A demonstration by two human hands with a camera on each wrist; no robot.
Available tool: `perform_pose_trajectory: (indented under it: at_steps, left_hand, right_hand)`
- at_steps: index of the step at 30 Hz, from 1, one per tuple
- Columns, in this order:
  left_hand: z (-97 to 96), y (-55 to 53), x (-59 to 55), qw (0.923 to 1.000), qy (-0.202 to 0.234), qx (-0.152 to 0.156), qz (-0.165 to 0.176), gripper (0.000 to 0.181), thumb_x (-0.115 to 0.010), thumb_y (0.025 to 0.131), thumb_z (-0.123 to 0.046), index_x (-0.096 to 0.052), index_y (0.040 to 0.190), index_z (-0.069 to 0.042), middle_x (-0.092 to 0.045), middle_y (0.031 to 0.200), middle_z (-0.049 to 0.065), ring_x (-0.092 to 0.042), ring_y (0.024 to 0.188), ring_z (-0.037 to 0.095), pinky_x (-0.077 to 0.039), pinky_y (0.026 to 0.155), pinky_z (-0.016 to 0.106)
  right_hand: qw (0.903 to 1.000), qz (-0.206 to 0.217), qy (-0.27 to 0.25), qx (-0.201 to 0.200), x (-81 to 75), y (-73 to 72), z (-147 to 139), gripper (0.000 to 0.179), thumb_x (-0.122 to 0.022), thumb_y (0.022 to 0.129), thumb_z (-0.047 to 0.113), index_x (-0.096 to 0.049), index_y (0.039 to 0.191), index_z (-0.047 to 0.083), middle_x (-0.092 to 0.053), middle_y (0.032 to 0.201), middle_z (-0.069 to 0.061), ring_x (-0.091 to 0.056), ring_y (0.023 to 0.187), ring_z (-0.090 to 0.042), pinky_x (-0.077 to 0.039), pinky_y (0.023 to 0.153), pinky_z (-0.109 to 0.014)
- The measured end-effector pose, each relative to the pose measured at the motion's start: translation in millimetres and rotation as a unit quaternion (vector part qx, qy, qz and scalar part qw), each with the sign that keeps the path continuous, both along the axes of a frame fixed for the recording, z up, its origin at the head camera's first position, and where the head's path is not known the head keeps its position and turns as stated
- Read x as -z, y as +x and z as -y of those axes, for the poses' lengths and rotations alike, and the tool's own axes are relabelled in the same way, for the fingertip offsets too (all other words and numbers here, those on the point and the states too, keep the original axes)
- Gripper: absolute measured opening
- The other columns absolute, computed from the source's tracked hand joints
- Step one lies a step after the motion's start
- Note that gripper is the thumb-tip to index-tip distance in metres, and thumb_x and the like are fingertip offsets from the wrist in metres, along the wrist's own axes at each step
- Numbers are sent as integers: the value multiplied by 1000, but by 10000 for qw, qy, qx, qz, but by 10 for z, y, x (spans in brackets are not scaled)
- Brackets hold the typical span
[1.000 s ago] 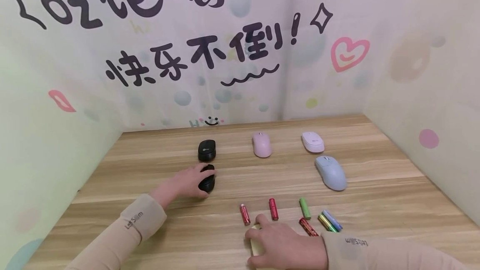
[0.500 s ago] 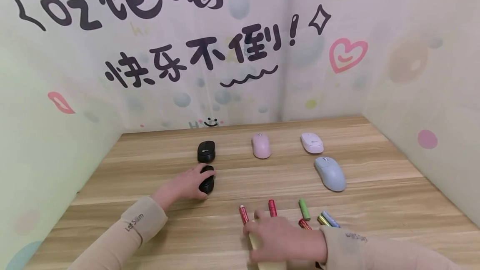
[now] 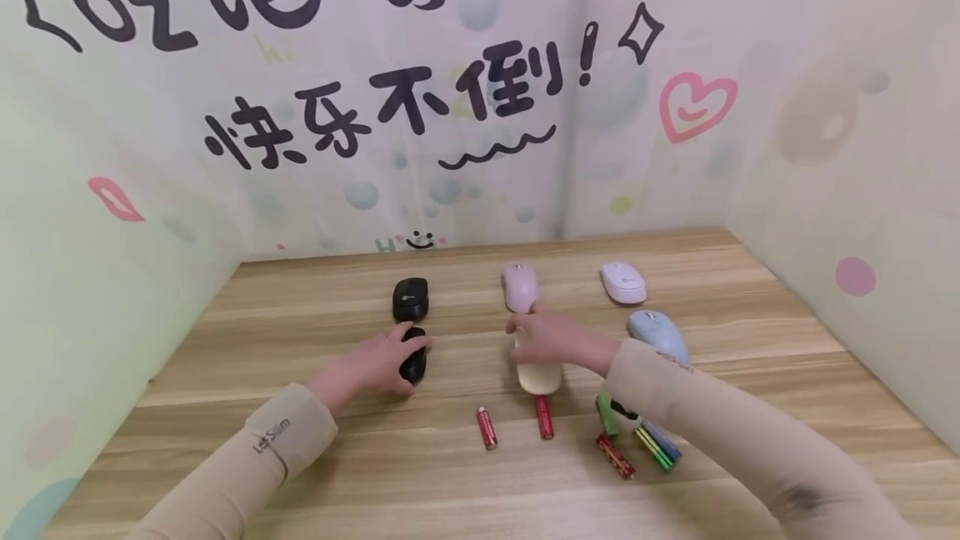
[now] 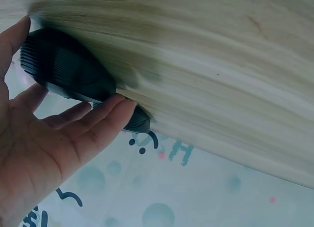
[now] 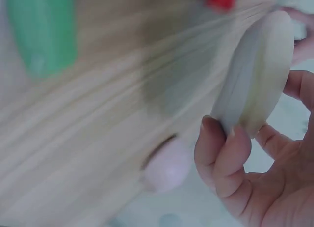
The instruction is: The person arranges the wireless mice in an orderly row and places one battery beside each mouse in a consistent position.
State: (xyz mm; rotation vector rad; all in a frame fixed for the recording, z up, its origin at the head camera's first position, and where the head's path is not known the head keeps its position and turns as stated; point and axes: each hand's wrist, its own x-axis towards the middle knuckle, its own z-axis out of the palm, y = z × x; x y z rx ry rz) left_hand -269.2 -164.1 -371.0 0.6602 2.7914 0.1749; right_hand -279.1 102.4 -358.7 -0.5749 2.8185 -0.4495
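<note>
My left hand (image 3: 369, 363) grips a black computer mouse (image 3: 414, 357) on the wooden table, thumb and fingers at opposite sides; its ribbed flank shows in the left wrist view. Just behind it lies a second black mouse (image 3: 410, 298). With thumb and fingertips, my right hand (image 3: 561, 338) holds a cream mouse (image 3: 538, 377) above the table. The right wrist view shows the cream mouse (image 5: 267, 65) edge-on, its shadow falling on the wood. A pink mouse (image 3: 519, 283) lies right behind the right hand, partly covered by the fingers.
Toward the right are a white mouse (image 3: 623, 282) and a light-blue mouse (image 3: 654, 330), which the right sleeve partly hides. Nearer lie several batteries: red ones (image 3: 487, 428), a green one (image 3: 606, 417), a patterned red one (image 3: 615, 457) and yellow-green ones (image 3: 654, 448). A printed curtain (image 3: 480, 207) closes the back.
My right hand has lifted the cream mouse from the near edge and carried it forward, past the red batteries, toward the pink mouse. The left hand has stayed on its black mouse.
</note>
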Motion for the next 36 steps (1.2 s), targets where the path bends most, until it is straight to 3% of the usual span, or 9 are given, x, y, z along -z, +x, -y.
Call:
perform_pose_trajectory:
  at_steps: [6, 11, 16, 20, 27, 36]
  left_hand:
    - [-25, -6, -19, 10000, -29, 14, 21, 64, -73, 75, -21, -45, 133, -14, -27, 142, 24, -41, 119, 46, -38, 91, 53]
    - [-28, -24, 9, 10000, -5, -33, 10, 64, -72, 75, -19, -46, 133, -15, -28, 143, 21, -42, 118, 43, -38, 92, 50]
    - [-24, -31, 12, 10000, -9, -19, -43, 65, -74, 74, -20, -47, 133, -16, -28, 144, 21, -43, 117, 42, -39, 91, 49]
    - [-24, -27, -1, 10000, 12, -88, 44, 65, -73, 74, -20, -46, 134, -17, -28, 144, 20, -42, 119, 42, -39, 92, 49]
    - [-29, -20, -18, 9999, 6, -125, 101, 65, -73, 74, -19, -46, 133, -16, -29, 143, 20, -42, 119, 42, -39, 92, 49]
    - [-25, -42, 2, 9998, -53, -143, 121, 66, -74, 74, -21, -45, 134, -16, -30, 142, 21, -45, 116, 40, -38, 93, 49]
  right_hand:
    - [9992, 97, 377, 29, 62, -203, -16, 38, -62, 80, 31, -60, 115, 17, -50, 110, -15, -51, 80, -21, -44, 61, -33]
    - [9978, 421, 480, 191, 120, -236, -38, 37, -62, 81, 35, -58, 116, 22, -47, 118, -15, -53, 78, -23, -45, 48, -32]
    - [9980, 392, 445, 208, 161, -248, -51, 36, -61, 82, 35, -58, 116, 23, -46, 118, -15, -53, 76, -23, -45, 46, -31]
    - [9983, 324, 459, 138, 176, -262, -49, 36, -61, 81, 35, -59, 115, 22, -47, 117, -16, -53, 77, -23, -45, 48, -32]
    - [9981, 16, 608, -89, 227, -275, -47, 38, -61, 81, 39, -60, 115, 22, -50, 117, -17, -52, 84, -22, -44, 67, -35]
    - [9974, -33, 678, -251, 219, -250, -36, 40, -59, 82, 38, -58, 119, 21, -51, 118, -17, -52, 83, -22, -45, 70, -36]
